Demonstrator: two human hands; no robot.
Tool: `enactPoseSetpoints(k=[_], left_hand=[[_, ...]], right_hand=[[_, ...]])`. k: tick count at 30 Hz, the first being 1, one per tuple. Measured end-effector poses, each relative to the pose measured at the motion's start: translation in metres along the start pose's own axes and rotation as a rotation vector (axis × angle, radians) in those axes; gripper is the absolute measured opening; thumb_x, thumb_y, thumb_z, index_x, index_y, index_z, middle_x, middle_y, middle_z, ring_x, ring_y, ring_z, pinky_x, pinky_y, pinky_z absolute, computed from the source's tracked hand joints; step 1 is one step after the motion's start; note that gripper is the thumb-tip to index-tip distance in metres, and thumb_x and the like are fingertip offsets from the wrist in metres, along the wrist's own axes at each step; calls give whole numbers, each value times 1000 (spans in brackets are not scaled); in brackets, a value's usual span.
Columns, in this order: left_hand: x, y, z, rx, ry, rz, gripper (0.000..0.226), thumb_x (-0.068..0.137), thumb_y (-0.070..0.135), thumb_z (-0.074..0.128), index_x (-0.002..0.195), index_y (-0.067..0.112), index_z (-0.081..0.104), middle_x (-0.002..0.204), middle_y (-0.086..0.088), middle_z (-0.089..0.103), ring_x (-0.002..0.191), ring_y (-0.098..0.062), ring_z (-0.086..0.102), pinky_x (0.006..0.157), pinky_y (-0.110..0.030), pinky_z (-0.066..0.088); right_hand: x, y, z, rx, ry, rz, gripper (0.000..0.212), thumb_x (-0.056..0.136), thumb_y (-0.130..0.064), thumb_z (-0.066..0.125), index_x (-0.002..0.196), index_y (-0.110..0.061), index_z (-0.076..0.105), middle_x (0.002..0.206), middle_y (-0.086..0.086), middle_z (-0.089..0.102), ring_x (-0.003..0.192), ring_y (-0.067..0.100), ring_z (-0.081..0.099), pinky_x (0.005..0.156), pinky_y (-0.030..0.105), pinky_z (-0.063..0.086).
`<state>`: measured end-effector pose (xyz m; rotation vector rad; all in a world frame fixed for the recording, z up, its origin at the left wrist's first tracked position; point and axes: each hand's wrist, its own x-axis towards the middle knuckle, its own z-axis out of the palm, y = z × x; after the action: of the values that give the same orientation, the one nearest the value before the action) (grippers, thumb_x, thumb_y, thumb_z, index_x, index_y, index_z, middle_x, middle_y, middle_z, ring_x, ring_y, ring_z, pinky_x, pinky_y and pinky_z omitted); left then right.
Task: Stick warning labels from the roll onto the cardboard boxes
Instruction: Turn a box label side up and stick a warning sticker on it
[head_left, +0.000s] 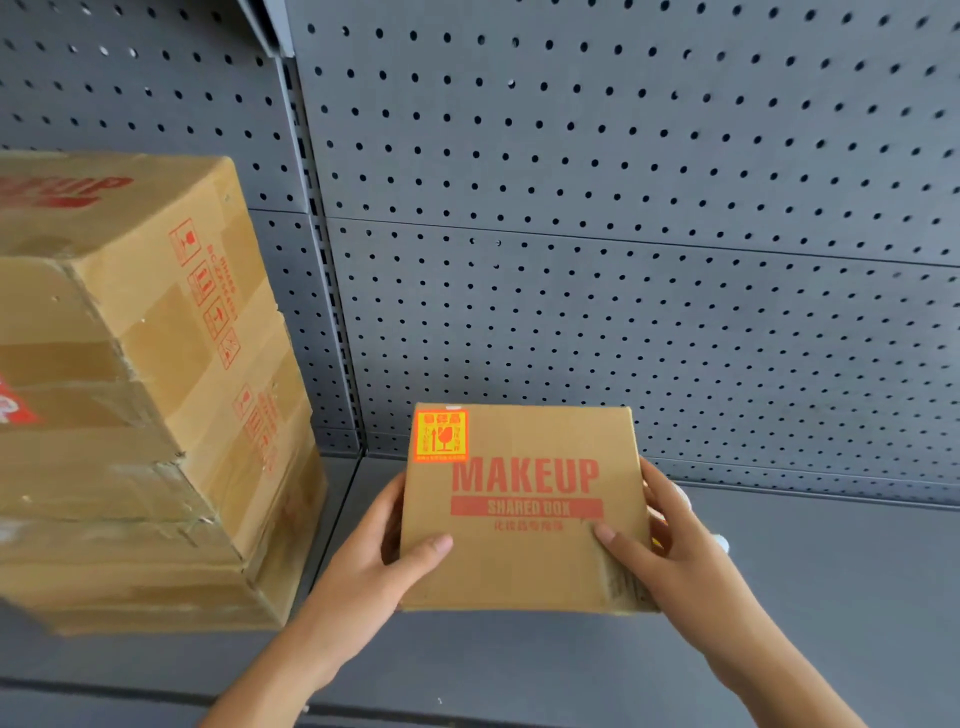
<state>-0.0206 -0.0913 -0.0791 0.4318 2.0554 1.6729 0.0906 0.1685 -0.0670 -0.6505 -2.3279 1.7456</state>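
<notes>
A small cardboard box (524, 556) printed "MAKEUP SHARED BOX" in red sits low in the middle of the view, over the grey shelf. A yellow and red warning label (442, 435) is stuck on its top left corner. My left hand (379, 561) grips the box's left side, thumb on top. My right hand (670, 551) grips its right side, thumb on top as well. Something white (721, 543) shows just behind my right hand; I cannot tell whether it is the label roll.
A stack of larger cardboard boxes (156, 395) with red print stands at the left on the grey shelf (831, 597). A grey pegboard wall (623, 208) closes the back. Bare shelf surface lies to the right of the small box.
</notes>
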Motion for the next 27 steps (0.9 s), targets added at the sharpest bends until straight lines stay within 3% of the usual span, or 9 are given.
enactPoseSetpoints(k=[3,8,10,13,16,18,23,25,27], left_hand=[[1,-9,-2,30,15,75,77,90,21,73,145,52,31,132,30,62,122,8,59,93,-14,52],[9,-30,-1,119,73,120,100,84,16,81,151,55,19,139,32,54,132,6,51,111,-28,42],[13,-39,-1,149,83,120,101,83,14,81,151,56,19,138,34,55,132,7,51,113,-31,42],[15,-51,0,172,93,108,103,82,13,83,157,46,18,135,30,59,129,3,54,114,-40,45],[15,-60,1,229,109,114,103,82,15,83,158,41,18,129,33,61,124,6,58,111,-39,47],[14,-68,2,276,130,124,102,82,19,84,157,42,18,127,33,62,124,5,58,110,-38,48],[15,-87,7,311,204,127,89,82,23,83,150,40,28,124,28,65,121,-2,62,103,-44,54],[15,-89,10,285,218,135,87,83,18,82,149,42,30,123,29,65,120,-1,63,102,-41,55],[10,-88,18,205,278,157,84,85,10,79,148,42,34,132,24,62,124,1,59,104,-35,53]], right_hand=[[-2,5,2,52,31,-93,69,92,-18,72,133,-63,40,127,-30,61,113,-6,64,90,33,56],[0,22,16,31,103,-208,83,89,2,71,124,-65,37,126,-37,55,122,0,60,97,36,53],[2,30,21,35,121,-224,83,88,6,71,121,-62,37,125,-34,56,125,1,59,100,38,52],[0,40,26,41,115,-224,76,87,11,69,130,-42,35,121,-31,58,126,6,59,104,41,51],[-3,48,29,33,119,-221,75,86,13,68,139,-28,33,123,-31,56,130,9,56,107,31,50],[-6,53,30,34,120,-206,75,86,14,67,140,-26,33,122,-32,57,131,5,55,107,25,48],[-12,66,33,23,118,-187,74,87,17,59,137,-33,35,126,-28,58,134,3,52,111,34,44],[-12,67,29,42,93,-189,72,88,21,47,135,-33,39,123,-28,60,131,4,55,106,33,48],[-13,59,22,113,84,-175,70,89,27,38,129,-30,46,117,-28,66,124,2,61,94,22,52]])
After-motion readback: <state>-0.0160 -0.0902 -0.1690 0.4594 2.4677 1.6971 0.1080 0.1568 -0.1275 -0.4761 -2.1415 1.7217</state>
